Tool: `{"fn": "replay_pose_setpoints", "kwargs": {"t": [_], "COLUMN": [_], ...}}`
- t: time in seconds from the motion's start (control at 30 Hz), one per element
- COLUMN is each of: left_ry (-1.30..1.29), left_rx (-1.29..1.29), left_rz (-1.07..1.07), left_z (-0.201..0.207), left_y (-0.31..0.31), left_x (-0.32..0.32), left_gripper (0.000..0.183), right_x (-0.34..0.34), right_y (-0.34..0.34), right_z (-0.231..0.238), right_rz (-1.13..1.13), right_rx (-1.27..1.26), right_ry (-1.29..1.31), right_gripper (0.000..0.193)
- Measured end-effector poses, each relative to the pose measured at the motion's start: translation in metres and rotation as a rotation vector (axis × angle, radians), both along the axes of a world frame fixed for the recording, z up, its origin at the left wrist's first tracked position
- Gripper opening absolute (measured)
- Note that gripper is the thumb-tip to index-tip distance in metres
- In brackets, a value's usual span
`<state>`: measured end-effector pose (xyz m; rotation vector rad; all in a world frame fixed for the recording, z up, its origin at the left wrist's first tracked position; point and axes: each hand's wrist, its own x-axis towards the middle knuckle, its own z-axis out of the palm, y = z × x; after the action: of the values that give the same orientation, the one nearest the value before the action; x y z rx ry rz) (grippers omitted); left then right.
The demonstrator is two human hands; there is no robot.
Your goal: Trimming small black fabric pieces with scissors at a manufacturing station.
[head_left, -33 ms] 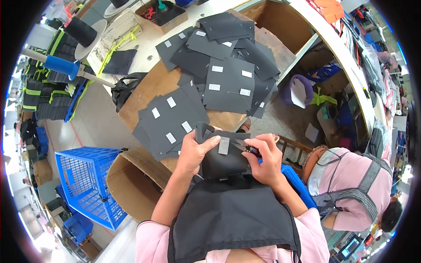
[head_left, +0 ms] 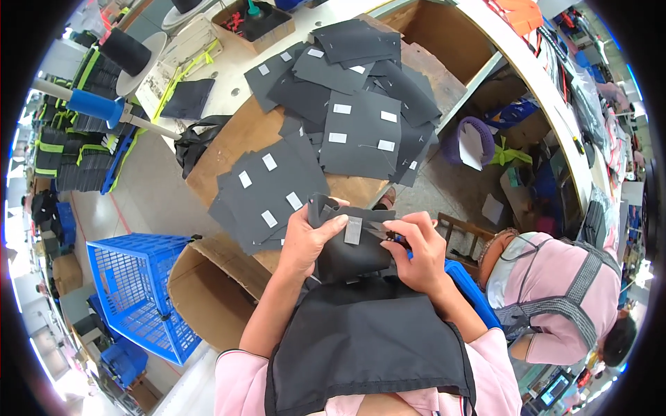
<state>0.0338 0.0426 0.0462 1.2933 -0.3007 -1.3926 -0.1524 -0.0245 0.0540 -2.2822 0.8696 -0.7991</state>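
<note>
My left hand (head_left: 306, 239) is closed on a dark grey fabric panel (head_left: 347, 260), pinching its folded upper edge between thumb and fingers. A small light grey patch (head_left: 353, 231) on the panel faces up beside my thumb. In my closed right hand (head_left: 422, 253) is a small pair of scissors (head_left: 378, 229), its metal blades pointing left at the panel's edge near the patch. My fingers cover most of the handle. Just beyond my left hand lies a stack of dark panels with white patches (head_left: 260, 187), and farther off is a loose pile of similar panels (head_left: 361, 128).
A brown wooden board (head_left: 232, 132) carries the panels. At left stand a blue plastic crate (head_left: 132, 291) and an open cardboard box (head_left: 208, 295). Close on my right, a person in pink (head_left: 555, 291) bends over. A purple ring-shaped roll (head_left: 454, 149) sits beneath the right-hand tabletop.
Both hands keep their grip, with the panel almost still. The scissors and my right fingertips have shifted very slightly left. The whole view has drifted a little.
</note>
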Motion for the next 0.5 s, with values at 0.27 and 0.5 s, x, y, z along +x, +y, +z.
{"fn": "replay_pose_setpoints", "kwargs": {"t": [0.27,0.5], "left_ry": [-0.187,-0.288], "left_rx": [0.014,-0.043], "left_rz": [0.045,-0.02], "left_z": [0.006,0.01], "left_y": [-0.003,-0.002], "left_x": [0.001,-0.003], "left_gripper": [0.021,0.02], "right_x": [0.005,0.013], "right_y": [-0.008,-0.012], "right_z": [0.004,0.003], "right_rz": [0.055,0.106], "right_rx": [-0.129,-0.149], "right_ry": [-0.012,0.002], "right_gripper": [0.033,0.034]}}
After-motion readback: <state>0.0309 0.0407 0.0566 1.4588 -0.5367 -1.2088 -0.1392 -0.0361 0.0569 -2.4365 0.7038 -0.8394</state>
